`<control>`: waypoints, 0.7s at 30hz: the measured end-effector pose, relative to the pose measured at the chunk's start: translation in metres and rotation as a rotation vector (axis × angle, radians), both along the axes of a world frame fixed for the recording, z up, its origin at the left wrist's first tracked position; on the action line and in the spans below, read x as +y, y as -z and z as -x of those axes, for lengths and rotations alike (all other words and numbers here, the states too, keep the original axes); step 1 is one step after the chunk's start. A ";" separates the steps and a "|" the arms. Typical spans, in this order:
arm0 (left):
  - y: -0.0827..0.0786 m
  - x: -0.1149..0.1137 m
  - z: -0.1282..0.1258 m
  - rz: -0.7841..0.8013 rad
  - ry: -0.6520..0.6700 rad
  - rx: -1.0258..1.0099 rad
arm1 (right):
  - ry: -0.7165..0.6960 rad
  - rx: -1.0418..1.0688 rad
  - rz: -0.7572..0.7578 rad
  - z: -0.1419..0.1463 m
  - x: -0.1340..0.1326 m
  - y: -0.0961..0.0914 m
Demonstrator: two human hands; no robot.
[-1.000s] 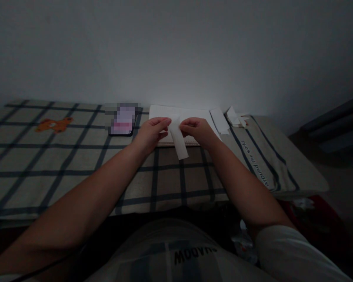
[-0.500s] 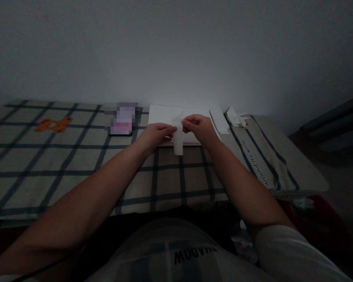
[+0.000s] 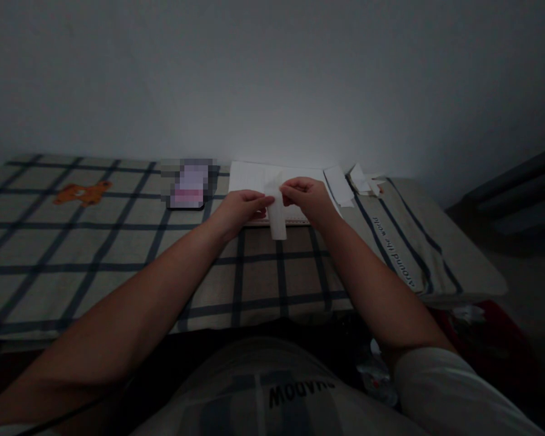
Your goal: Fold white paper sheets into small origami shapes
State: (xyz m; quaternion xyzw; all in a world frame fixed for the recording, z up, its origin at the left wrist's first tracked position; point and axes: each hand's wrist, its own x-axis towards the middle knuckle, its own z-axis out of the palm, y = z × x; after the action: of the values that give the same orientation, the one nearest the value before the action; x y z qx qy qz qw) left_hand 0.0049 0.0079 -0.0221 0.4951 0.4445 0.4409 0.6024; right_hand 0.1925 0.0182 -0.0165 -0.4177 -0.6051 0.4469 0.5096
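Bedcover [image 3: 118, 254] in dark-lined check, spread flat below a pale wall, with an orange bear motif [image 3: 84, 192] at far left. White sheet [image 3: 249, 175] flat on the cover close to the wall, directly behind both hands. Left hand [image 3: 237, 209] and right hand [image 3: 311, 200] brought close together above the sheet's near edge. Both closed in a pinch, thumb against forefinger, on the upper end of one paper strip [image 3: 277, 221]. Dark phone [image 3: 186, 188] flat on the cover, just left of the sheet, screen blurred.

Strip held upright between the hands, lower end hanging free over the cover. Possibly doubled lengthwise; fold not discernible in the dim light. Judged very light, thin and limp: easily creased, easily torn, not slippery. Best taken at the top edge with fingertip pads only, light pressure, one pinch per side.

Loose strip [image 3: 338, 184] and small paper scraps [image 3: 361, 178] right of the sheet, apart from the hands.
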 end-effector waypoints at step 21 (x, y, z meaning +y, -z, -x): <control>-0.002 0.003 0.002 -0.102 -0.087 -0.017 | -0.106 0.047 0.258 -0.001 0.000 -0.002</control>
State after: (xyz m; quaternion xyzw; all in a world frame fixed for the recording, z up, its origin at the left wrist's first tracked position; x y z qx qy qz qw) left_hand 0.0029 0.0105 -0.0197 0.5013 0.4376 0.4930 0.5605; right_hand 0.1935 0.0181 -0.0142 -0.4363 -0.5518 0.5569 0.4415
